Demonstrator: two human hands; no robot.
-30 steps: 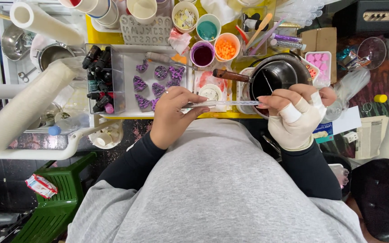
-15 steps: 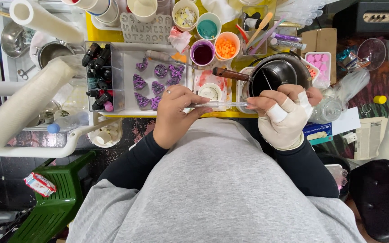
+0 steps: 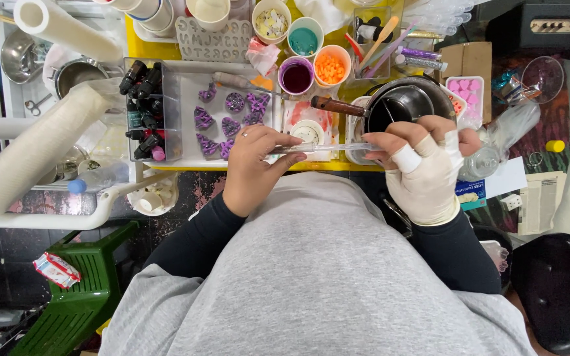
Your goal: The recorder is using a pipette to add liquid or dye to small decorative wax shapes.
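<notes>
Lying beside the gloved right hand [image 3: 423, 168]: a blue-labelled white box [image 3: 477, 192].

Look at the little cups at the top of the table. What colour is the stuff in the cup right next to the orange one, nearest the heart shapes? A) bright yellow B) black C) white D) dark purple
D: the cup just left of the orange cup holds a dark purple liquid, close to the purple heart pieces in the clear tray.
</notes>
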